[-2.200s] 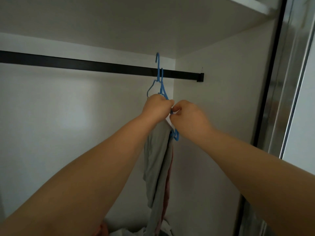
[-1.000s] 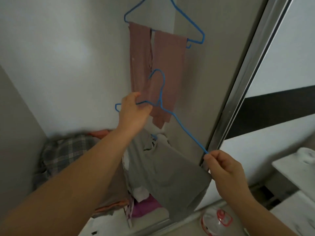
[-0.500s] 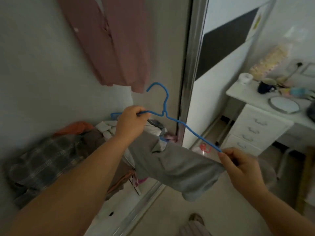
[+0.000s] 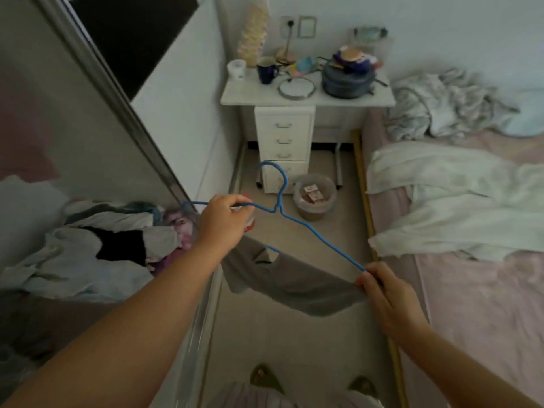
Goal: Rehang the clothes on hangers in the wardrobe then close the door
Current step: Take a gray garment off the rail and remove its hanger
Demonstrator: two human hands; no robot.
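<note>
Head view shows that we hold a blue wire hanger [image 4: 309, 231] out in front of us, above the floor between the wardrobe and the bed. It is a thin single-wire frame, its hook [image 4: 273, 175] pointing up and away from us, its two shoulders sloping down from a twisted neck. Our left hand [image 4: 225, 223] grips the left shoulder, fingers curled round the wire. Our right hand [image 4: 385, 295] pinches the tip of the right shoulder between thumb and fingers, together with the edge of a grey garment [image 4: 288, 278]. The garment is plain grey cloth; it sags in a shallow curve below the hanger, and one end hangs down beneath our left hand. How it sits on the lower bar we cannot tell, since only a short piece of that bar shows.

To our left, the metal edge of the wardrobe door [image 4: 117, 92] runs on a slant from upper left down toward our left forearm. Behind it a pile of loose clothes [image 4: 97, 245] lies on the wardrobe floor. To our right, the bed [image 4: 471, 290] with a pink sheet and rumpled white bedding borders the floor. Ahead, a white drawer unit [image 4: 284, 142] stands against the far wall with a small bin [image 4: 314, 197] just beside it. Bare floor [image 4: 294, 348] lies between wardrobe and bed, beneath the hanger.
</note>
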